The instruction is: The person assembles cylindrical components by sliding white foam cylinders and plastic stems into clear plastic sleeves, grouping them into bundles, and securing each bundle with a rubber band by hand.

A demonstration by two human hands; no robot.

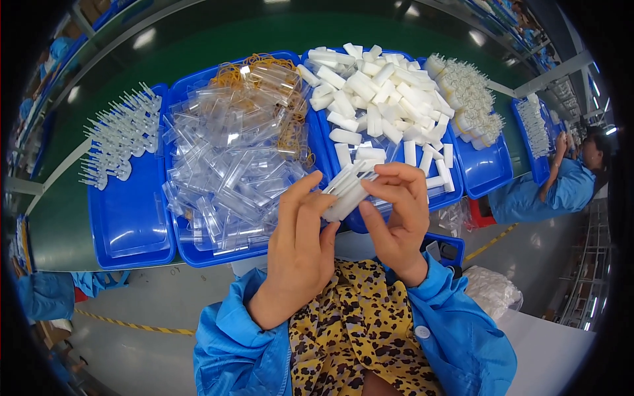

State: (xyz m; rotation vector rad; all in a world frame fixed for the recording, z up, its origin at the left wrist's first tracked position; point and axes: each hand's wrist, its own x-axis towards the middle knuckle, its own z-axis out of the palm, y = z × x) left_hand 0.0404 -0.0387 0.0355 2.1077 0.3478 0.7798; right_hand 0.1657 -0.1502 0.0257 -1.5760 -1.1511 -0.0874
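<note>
From the head camera: left hand and right hand hold a rectangular white-and-translucent bundle between thumbs and fingers at frame centre, just below heaped white blocks. The bundle looks light, smooth and perhaps slippery, its translucent parts probably stiff; its long edges seem the surest hold.

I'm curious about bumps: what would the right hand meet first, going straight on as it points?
The white piece at the right hand; beyond it, probably the left hand, though depth is unclear.
</note>
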